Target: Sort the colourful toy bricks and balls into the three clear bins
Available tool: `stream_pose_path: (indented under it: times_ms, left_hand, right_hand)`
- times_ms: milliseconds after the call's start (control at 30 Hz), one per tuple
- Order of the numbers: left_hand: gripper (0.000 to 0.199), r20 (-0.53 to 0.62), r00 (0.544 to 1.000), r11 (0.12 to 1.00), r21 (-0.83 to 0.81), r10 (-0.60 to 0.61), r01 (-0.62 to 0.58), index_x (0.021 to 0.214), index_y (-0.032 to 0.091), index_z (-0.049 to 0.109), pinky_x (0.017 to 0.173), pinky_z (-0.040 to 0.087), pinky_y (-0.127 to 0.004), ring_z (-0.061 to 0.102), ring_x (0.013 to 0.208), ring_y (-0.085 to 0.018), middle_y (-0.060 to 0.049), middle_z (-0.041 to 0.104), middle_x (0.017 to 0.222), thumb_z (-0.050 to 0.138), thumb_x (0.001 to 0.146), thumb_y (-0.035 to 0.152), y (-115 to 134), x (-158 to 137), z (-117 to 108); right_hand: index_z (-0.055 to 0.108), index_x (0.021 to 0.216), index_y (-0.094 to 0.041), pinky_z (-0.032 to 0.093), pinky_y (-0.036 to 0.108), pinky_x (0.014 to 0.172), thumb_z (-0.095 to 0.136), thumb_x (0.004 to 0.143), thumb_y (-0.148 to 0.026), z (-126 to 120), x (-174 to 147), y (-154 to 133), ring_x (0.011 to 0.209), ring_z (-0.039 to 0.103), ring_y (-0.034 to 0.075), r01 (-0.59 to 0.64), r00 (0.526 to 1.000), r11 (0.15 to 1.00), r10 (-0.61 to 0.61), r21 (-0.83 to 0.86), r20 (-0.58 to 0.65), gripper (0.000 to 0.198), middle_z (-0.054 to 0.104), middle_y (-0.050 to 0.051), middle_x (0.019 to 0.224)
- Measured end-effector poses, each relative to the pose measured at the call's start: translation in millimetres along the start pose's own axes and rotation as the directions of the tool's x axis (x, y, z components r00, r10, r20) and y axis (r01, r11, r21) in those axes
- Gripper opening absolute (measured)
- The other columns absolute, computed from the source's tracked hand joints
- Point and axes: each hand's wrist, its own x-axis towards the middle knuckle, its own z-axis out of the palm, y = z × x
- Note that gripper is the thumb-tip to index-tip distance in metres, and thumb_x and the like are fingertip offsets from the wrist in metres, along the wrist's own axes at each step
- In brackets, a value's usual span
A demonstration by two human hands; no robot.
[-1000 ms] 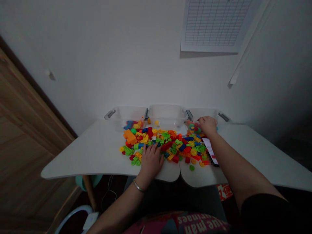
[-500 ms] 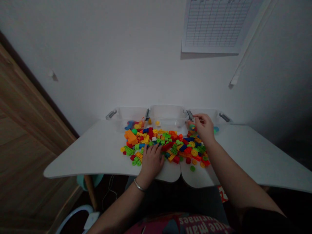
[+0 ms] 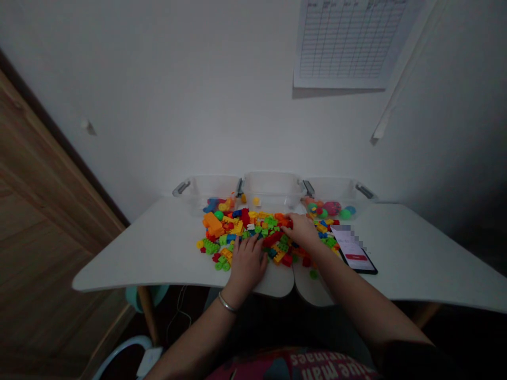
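A heap of small plastic building bricks [image 3: 237,227] in red, yellow, green, blue and orange lies in the middle of the white table. At the heap's near side rests my left hand [image 3: 249,258], fingers spread over the bricks and holding nothing; a silver bracelet circles that wrist. My right hand [image 3: 303,231] reaches in from the right, thumb and forefinger apart beside orange and red bricks [image 3: 280,217]. No brick shows lifted in it. A large orange brick [image 3: 213,225] sits at the heap's left end.
Behind the heap stand a left clear bin [image 3: 216,184] with coloured pieces, a middle clear bin [image 3: 271,182] with a yellow piece, and a right clear bin [image 3: 330,187] with several coloured balls. A phone [image 3: 358,258] lies right of the heap on the white table [image 3: 412,253].
My right hand has moved from the right bin back down and left to the heap. The phone and the right bin's balls now show. My left hand has stayed in place.
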Motion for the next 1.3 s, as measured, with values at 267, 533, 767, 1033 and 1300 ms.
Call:
stream_pose_path:
  times_ms: [267,533,767,1033,1300]
  left_hand:
    - [0.037,-0.016,1.000,1.000,-0.011,0.022,-0.022,0.121,0.019,0.060,0.113,0.029,-0.055,0.056,0.117,-0.028,-0.010,0.061,0.130,0.055,0.085,0.027,-2,0,1]
    - [0.047,-0.095,0.993,0.996,-0.049,0.067,-0.072,0.132,0.016,0.048,0.111,0.034,-0.052,0.054,0.119,-0.028,-0.013,0.061,0.127,0.054,0.085,0.022,-5,-3,8]
    - [0.050,-0.176,0.980,0.982,-0.149,0.089,-0.116,0.138,0.016,0.041,0.106,0.039,-0.050,0.055,0.118,-0.026,-0.013,0.061,0.125,0.050,0.089,0.020,-7,-2,9]
    - [0.027,-0.125,0.986,0.940,-0.309,0.110,-0.144,0.115,0.022,0.061,0.094,0.046,-0.043,0.060,0.106,-0.023,-0.007,0.068,0.112,0.053,0.090,0.018,0,8,-2]
    - [0.018,-0.112,0.994,0.920,-0.389,0.000,-0.044,0.098,0.022,0.066,0.090,0.048,-0.044,0.062,0.100,-0.025,-0.006,0.070,0.103,0.067,0.080,0.022,-17,17,-7]
  right_hand:
    - [0.066,0.103,-0.017,0.047,0.036,0.085,0.055,0.087,-0.033,1,-4,8,0.095,0.064,0.026,-0.008,0.984,0.994,0.027,0.109,-0.176,0.025,0.071,0.011,0.100]
    - [0.063,0.101,-0.018,0.049,0.040,0.089,0.053,0.085,-0.028,-1,-48,2,0.097,0.063,0.025,0.282,0.920,0.896,-0.151,0.342,-0.362,0.022,0.070,0.011,0.101]
    - [0.063,0.102,-0.021,0.050,0.039,0.087,0.056,0.079,-0.015,-1,-77,-11,0.096,0.063,0.022,0.426,0.899,0.820,-0.336,0.383,-0.282,0.025,0.069,0.007,0.101]
    - [0.062,0.107,-0.022,0.050,0.038,0.089,0.058,0.082,-0.015,5,-81,-12,0.097,0.063,0.020,0.452,0.887,0.799,-0.355,0.396,-0.297,0.027,0.070,0.005,0.104]
    - [0.061,0.114,-0.021,0.041,0.043,0.102,0.055,0.087,-0.017,7,-96,4,0.106,0.059,0.023,0.439,0.813,0.898,-0.386,0.023,-0.436,0.028,0.070,0.006,0.112]
